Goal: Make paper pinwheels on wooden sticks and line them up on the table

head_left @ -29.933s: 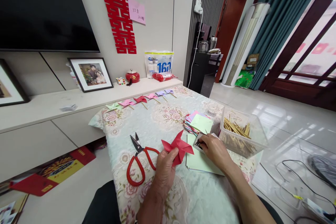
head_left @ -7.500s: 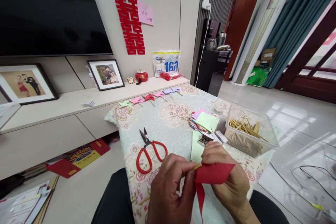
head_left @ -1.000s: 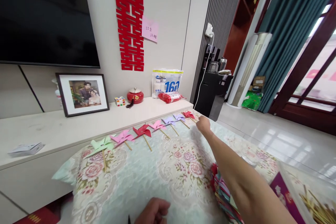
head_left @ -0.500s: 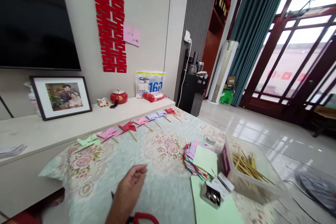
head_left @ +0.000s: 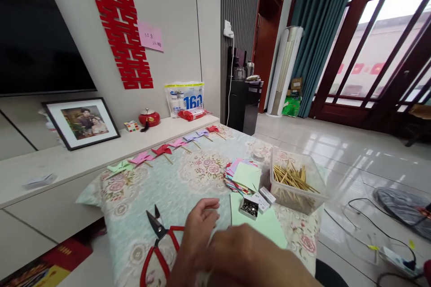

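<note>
My left hand hovers over the flowered tablecloth, fingers loosely bent and apart, with nothing visible in it. My right hand crosses close in front of it, smeared by motion, its fingers hidden. Left of them lie red-handled scissors with the blades apart. Beyond the hands is a small open box of shiny metal pieces on a green paper sheet. Behind it sits a stack of coloured paper squares. Several paper pinwheels on sticks, including a red pinwheel, line the table's far edge.
A clear plastic tub holds many thin wooden sticks at the right. Along the wall, a white cabinet carries a framed photo, a puzzle cube and a red pot. Cables trail over the floor.
My right hand has come into view at the lower right. The left hand has shifted right, showing more of the scissors. The view has turned and dipped.
</note>
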Demonstrator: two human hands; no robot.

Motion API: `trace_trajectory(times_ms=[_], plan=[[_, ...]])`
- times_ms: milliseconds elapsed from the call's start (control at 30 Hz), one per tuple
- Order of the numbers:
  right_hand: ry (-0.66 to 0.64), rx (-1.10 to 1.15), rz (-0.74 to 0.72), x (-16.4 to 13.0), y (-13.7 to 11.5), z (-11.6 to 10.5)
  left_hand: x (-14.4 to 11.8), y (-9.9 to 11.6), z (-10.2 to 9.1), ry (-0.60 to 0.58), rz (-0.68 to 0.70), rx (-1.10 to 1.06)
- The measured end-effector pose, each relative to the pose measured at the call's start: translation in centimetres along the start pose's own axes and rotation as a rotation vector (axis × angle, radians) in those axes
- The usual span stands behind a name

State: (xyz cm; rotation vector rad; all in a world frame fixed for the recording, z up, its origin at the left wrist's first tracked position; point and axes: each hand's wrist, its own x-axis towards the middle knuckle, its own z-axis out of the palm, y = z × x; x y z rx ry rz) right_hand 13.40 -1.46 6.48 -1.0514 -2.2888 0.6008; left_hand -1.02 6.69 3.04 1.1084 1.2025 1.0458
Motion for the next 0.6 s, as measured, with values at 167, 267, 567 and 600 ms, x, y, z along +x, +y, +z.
trace_trajectory(times_ms=[167,267,567,600], plan=[[0.236,-0.095,0.16,1.4,2.8,-7.2,0.1,-1.5,4.4,0.057,0.073,0.013],[0.48,-0.202,0.315,1.3,6.3,-8.0,0.2,-2.9,5.4,0.178,0.228,0.179],[0.437,-0.272,0.34,2.6,11.5,-6.2,0.6,-4.6,5.1,0.177,0.381,0.353],[0.45,-0.279,0.357,2.8,11.7,-6.3,0.5,-4.6,5.1,0.163,0.369,0.357]])
